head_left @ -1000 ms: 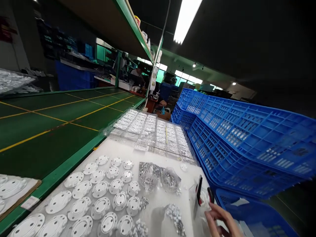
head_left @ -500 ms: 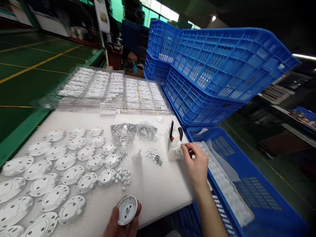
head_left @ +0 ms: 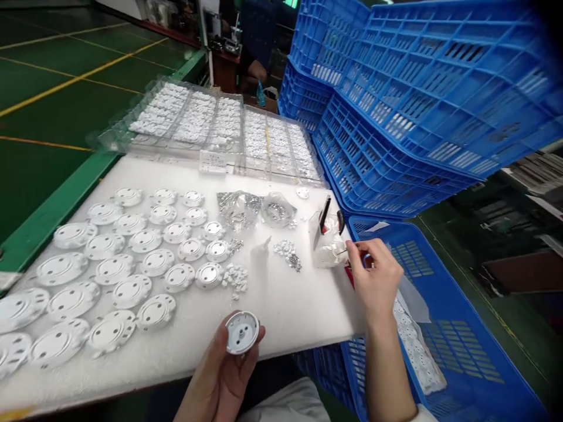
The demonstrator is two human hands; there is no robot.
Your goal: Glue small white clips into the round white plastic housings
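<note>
My left hand (head_left: pixel 226 357) grips a small round white plastic housing (head_left: pixel 241 333), its hollow side with a central post turned up towards me. Beyond the table's right edge area, my right hand (head_left: pixel 376 272) has thumb and forefinger pinched together beside a white holder (head_left: pixel 329 249). A thin dark tip shows at those fingers, but what they hold is too small to name. Black-handled tools (head_left: pixel 325 214) stand in the holder. Under the right hand a bit of something red (head_left: pixel 349 275) shows. Loose white pieces (head_left: pixel 284 248) and small metal parts (head_left: pixel 294 262) lie left of the holder.
Rows of round white plates (head_left: pixel 132 290) cover the table's left side. Bags of metal parts (head_left: pixel 240 211) and a translucent bottle (head_left: pixel 260 255) are mid-table. Filled clear trays (head_left: pixel 193 117) lie behind. Blue crates (head_left: pixel 422 88) are stacked at right; an open blue crate (head_left: pixel 466 340) sits beside the table.
The view has tilted down and shifted, so the table appears higher and further right. My right hand is slightly further from the holder, and the red thing beneath it shows more. The left hand keeps its hold.
</note>
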